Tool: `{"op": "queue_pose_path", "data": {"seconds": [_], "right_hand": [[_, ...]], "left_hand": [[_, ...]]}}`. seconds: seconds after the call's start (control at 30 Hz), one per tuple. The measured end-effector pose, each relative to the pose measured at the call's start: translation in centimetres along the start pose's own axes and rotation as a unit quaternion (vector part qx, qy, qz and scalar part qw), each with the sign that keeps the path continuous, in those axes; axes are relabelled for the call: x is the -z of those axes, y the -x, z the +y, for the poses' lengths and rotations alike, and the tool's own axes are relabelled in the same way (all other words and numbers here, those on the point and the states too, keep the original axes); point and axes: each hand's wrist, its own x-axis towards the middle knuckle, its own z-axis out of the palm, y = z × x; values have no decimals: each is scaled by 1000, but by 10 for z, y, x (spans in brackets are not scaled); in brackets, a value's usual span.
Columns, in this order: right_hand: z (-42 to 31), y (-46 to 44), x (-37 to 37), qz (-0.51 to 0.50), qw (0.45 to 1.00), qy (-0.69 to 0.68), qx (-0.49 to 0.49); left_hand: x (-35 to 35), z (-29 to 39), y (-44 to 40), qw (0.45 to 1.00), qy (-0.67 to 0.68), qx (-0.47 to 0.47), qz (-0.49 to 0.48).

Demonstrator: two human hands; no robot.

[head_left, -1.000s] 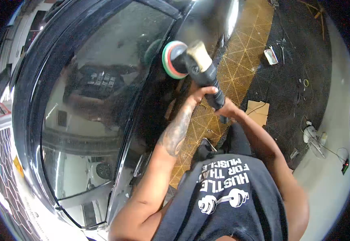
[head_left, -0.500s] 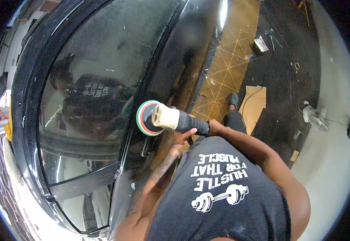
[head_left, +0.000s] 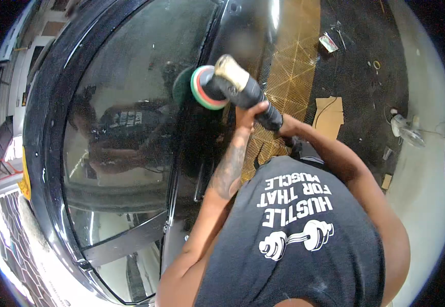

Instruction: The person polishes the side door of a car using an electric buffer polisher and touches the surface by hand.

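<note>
A car polisher (head_left: 253,94) with a cream-coloured head cover and a dark body is held across the front of my torso. Its round green, red and white pad (head_left: 200,91) faces the black car's side, by the lower edge of the side window (head_left: 125,97); whether it touches cannot be told. My left hand (head_left: 248,115) is closed around the underside of the polisher's body. Farther back, my right hand (head_left: 290,126) grips the rear end of the handle, its fingers partly hidden.
The black car door (head_left: 189,153) with its handle is close on the left. Gold floor tiles (head_left: 294,66) run beside the car. Flat cardboard (head_left: 328,120), a small box (head_left: 328,43) and a fan (head_left: 405,130) are on the right. A cord crosses the cardboard.
Both hands have carried the polisher forward along the car's side, up in the view, and its head has tilted. My left arm is stretched out farther.
</note>
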Motion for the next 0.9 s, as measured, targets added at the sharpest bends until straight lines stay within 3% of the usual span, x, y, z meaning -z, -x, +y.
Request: {"op": "queue_pose_path", "data": {"seconds": [0.07,0.1,0.2,0.37,0.43,0.53,0.6,0.67,0.7,0.77,0.9], "right_hand": [[-59,17,16,-26,972,-233,-19],[-52,14,5,29,965,-261,11],[-75,21,-18,84,948,-301,-66],[-26,23,-68,79,960,-263,-52],[-31,36,-95,105,950,-292,-31],[-6,35,-136,110,959,-258,-40],[-17,48,-157,117,956,-264,-52],[-53,72,-175,121,952,-276,-51],[-73,84,-184,148,944,-290,-44],[-78,91,-198,174,936,-302,-37],[-65,94,-215,172,946,-270,-49]], "left_hand": [[-5,5,-30,997,3,69,-22],[-17,26,-33,995,-26,98,-6],[-1,-19,-70,970,58,222,-75],[14,-27,-25,966,16,239,-100],[31,-31,-6,907,89,347,-222],[46,-16,35,910,79,343,-218],[57,-15,56,938,41,288,-191],[65,9,80,874,78,410,-249],[73,4,86,874,80,408,-252],[91,-23,87,913,60,328,-236],[116,-61,87,932,18,254,-257]]}}
